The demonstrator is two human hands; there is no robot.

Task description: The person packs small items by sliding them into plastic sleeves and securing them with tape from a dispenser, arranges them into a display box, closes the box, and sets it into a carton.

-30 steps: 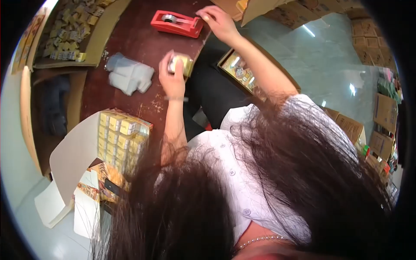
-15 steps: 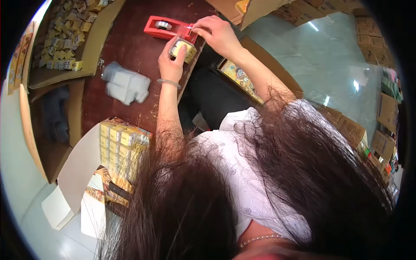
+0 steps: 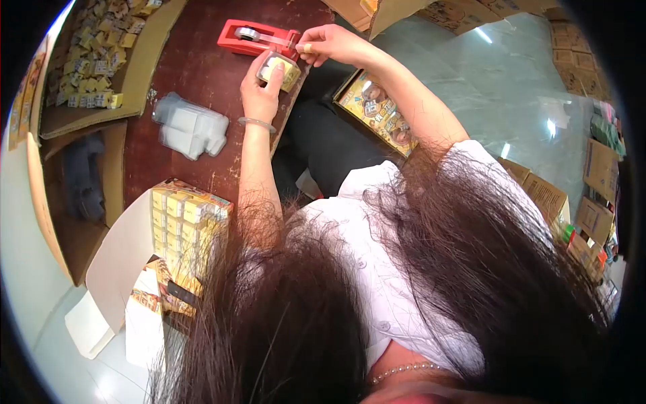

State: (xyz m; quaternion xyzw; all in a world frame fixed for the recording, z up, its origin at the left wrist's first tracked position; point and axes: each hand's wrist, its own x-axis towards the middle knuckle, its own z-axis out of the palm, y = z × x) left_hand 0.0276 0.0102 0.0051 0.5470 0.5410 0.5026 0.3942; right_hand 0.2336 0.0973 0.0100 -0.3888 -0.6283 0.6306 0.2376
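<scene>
My left hand (image 3: pixel 261 91) is wrapped round a small clear pack with yellow and white contents (image 3: pixel 285 71), close to the table's right edge. Just behind it lies a red tape dispenser (image 3: pixel 252 38) with a roll of clear tape. My right hand (image 3: pixel 324 47) is at the dispenser's cutting end, its fingers pinched together; what they hold, if anything, is too small to make out. Clear plastic pieces (image 3: pixel 191 126) lie in a pile on the dark red table (image 3: pixel 202 60), left of my left wrist.
An open carton (image 3: pixel 145 74) of small yellow pieces stands at the upper left. A box of yellow packs (image 3: pixel 176 215) is at the lower left. A printed yellow box (image 3: pixel 377 111) sits beside my legs. Brown cartons (image 3: pixel 546 195) are at the right.
The pack in my left hand has moved up and slightly left, close to the dispenser. My right hand stays at the dispenser's cutting end, its wrist now turned.
</scene>
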